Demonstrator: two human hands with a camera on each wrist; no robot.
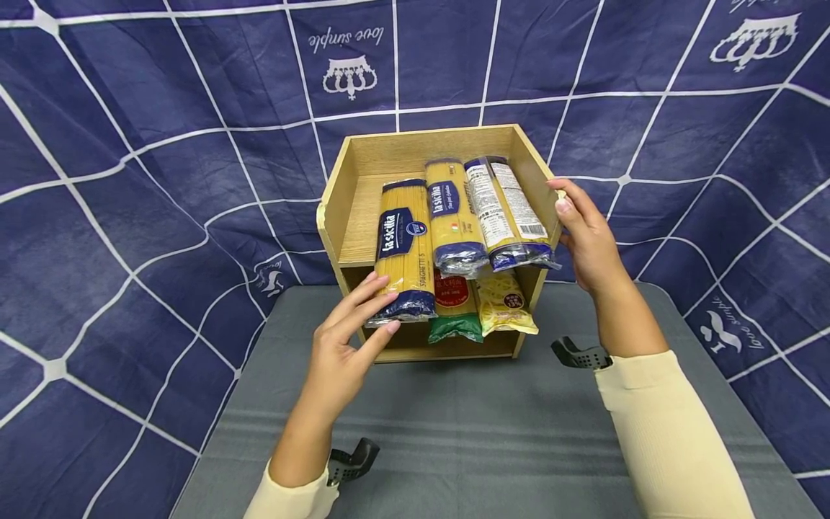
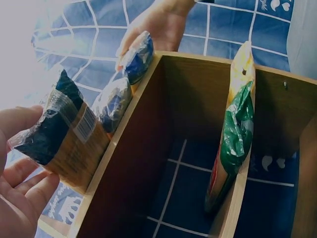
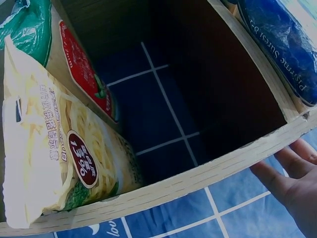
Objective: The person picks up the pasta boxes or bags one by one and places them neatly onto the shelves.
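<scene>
A long pack of spaghetti lies on the upper level of a small wooden shelf, its near end jutting past the front edge. My left hand holds that end between thumb and fingers, as the left wrist view also shows. To its right lie a second pasta pack and a third pack with its printed label up. My right hand grips the edge of the shelf's right side panel, beside the third pack; part of its fingers is hidden in the head view.
On the lower level, a red-labelled pack with a green end and a yellow noodle bag stick out at the front. The shelf stands on a grey cloth-covered table. Blue cloth with white lines surrounds it.
</scene>
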